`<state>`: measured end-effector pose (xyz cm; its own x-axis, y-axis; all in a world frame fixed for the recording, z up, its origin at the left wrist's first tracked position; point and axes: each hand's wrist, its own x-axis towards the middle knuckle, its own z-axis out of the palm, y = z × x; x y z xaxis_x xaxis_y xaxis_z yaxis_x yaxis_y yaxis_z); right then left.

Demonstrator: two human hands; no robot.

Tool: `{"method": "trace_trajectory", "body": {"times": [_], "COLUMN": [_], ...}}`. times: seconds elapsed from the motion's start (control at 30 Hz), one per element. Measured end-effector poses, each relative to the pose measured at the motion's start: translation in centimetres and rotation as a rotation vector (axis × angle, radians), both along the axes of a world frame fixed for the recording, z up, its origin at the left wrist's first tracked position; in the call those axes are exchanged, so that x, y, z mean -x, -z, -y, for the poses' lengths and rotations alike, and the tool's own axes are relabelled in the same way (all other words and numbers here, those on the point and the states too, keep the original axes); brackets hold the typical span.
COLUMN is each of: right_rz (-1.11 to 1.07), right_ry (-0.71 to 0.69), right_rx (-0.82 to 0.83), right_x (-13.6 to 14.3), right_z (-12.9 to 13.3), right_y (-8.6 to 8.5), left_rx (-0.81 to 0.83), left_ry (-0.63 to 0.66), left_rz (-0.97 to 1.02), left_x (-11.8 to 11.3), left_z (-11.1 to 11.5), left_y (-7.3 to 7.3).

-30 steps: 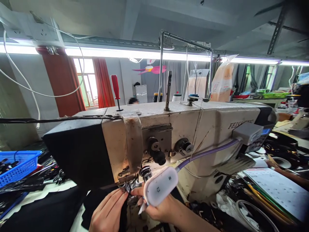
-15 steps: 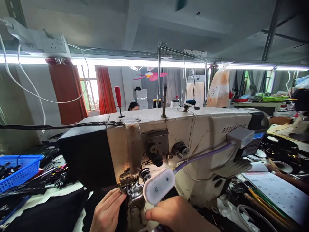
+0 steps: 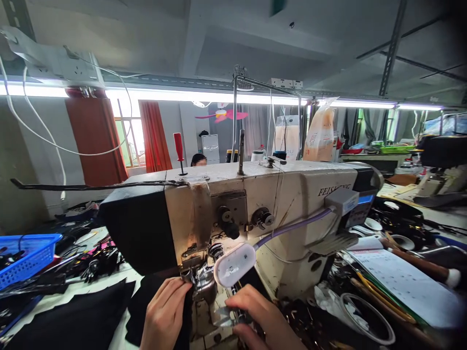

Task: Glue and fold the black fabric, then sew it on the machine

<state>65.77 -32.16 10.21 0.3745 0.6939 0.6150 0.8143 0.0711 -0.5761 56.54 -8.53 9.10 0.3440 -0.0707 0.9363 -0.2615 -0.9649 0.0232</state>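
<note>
A sewing machine (image 3: 284, 194) fills the middle of the view, with a lit oval lamp (image 3: 236, 265) over its needle area. My left hand (image 3: 166, 311) rests its closed fingers on black fabric (image 3: 140, 304), tips against the metal presser parts (image 3: 204, 284). Below the lamp, my right hand (image 3: 260, 316) has thumb and forefinger curled around a small metallic tool (image 3: 228, 317), which is partly hidden and blurred. More black fabric (image 3: 73, 316) lies flat at the lower left.
A blue basket (image 3: 29, 257) stands at the left. A red screwdriver (image 3: 178, 148) is upright on the machine. Papers (image 3: 404, 287), a white ring (image 3: 365, 316) and clutter lie at right. A person's head (image 3: 199, 160) shows behind the machine.
My right hand has turned and its thumb now shows with the metallic tool. My left hand stays at the presser parts. The view has shifted slightly.
</note>
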Motion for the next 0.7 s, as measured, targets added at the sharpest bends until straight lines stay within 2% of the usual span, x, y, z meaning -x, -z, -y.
{"method": "trace_trajectory", "body": {"times": [0.07,0.13,0.2,0.27,0.33,0.37,0.43,0.53,0.63,0.7], "right_rz": [-0.047,-0.079,-0.096,-0.099,-0.094,-0.084,-0.032,0.078,0.090,0.021], "right_ry": [0.030,0.076,0.114,0.152,0.180,0.192,0.213,0.228,0.231,0.261], "right_rx": [-0.076,-0.155,-0.228,-0.288,-0.312,-0.315,-0.326,-0.378,-0.406,-0.394], "right_x": [0.5,1.0,1.6,2.2,2.9,3.2,3.8,4.5,4.6,4.5], "right_z": [-1.0,-2.1,-3.1,-4.0,-4.6,-4.9,-5.3,-5.9,-6.3,-6.2], "right_y": [1.1,2.1,3.0,3.6,4.0,4.1,4.1,3.6,3.0,2.7], "left_rx": [0.063,0.223,0.551,0.919,1.162,1.226,1.270,1.235,1.134,0.992], "left_ry": [-0.027,-0.028,0.072,0.230,0.336,0.361,0.394,0.434,0.408,0.325], "left_rz": [-0.011,-0.112,-0.330,-0.566,-0.698,-0.723,-0.733,-0.718,-0.686,-0.623], "left_x": [0.1,0.6,1.6,2.8,4.1,4.6,5.5,6.0,6.1,6.1], "left_z": [0.6,1.2,1.7,2.3,2.9,3.2,3.6,3.9,3.7,3.6], "left_y": [-0.1,0.0,0.1,0.1,0.1,0.0,-0.1,0.1,0.6,1.1]}}
